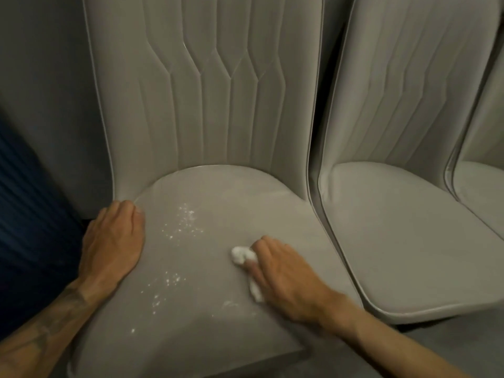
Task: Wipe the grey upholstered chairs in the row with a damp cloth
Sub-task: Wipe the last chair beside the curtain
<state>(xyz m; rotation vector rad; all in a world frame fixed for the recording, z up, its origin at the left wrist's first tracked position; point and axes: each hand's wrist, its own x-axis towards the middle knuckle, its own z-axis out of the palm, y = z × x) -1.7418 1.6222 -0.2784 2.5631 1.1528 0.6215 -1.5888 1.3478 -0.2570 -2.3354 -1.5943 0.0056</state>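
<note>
One cloth: small white crumpled cloth, on the front-right part of the nearest seat, under the right hand's fingers.
Right hand: fingers extended, pressing the cloth flat on the seat, not clenched round it.
Work surface: grey upholstered seat of the nearest chair; white specks lie scattered left of the cloth, apart from it.
Left hand: released, palm down on the seat's left edge, grasping nothing.
Step in hand: wiping this seat; specks not yet cleared.
Next move: probably a leftward stroke across the specks under steady pressure, then the quilted backrest.
Surroundings: second grey chair just beside, on the right; a third at the frame edge.
</note>
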